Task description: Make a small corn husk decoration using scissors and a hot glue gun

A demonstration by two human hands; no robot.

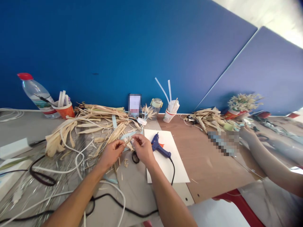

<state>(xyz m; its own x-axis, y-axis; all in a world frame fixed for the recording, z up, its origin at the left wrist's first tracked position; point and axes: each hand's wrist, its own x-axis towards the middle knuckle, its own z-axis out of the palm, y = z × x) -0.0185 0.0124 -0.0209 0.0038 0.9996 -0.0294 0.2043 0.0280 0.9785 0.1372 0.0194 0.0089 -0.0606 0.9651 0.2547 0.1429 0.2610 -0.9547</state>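
My left hand [113, 153] is closed in a pinch on a small pale piece of dried corn husk [127, 141] in front of me. The fingertips of my right hand [143, 148] are pinched at the other end of this piece. Its exact shape is partly hidden by the fingers. To the right of my right hand, a blue hot glue gun [161, 146] lies on a white sheet of paper [163, 171]. Black-handled scissors [135, 157] lie beside my right hand, partly covered. Dried corn husks [101, 110] are heaped behind and left of my hands.
White cables [79, 160] and a black cord [123, 206] cross the left table. At the back stand a plastic bottle [38, 91], an orange cup [65, 110], a phone [134, 104], a jar [156, 105] and a white cup [169, 116]. A co-worker's arm [265, 154] reaches in at right.
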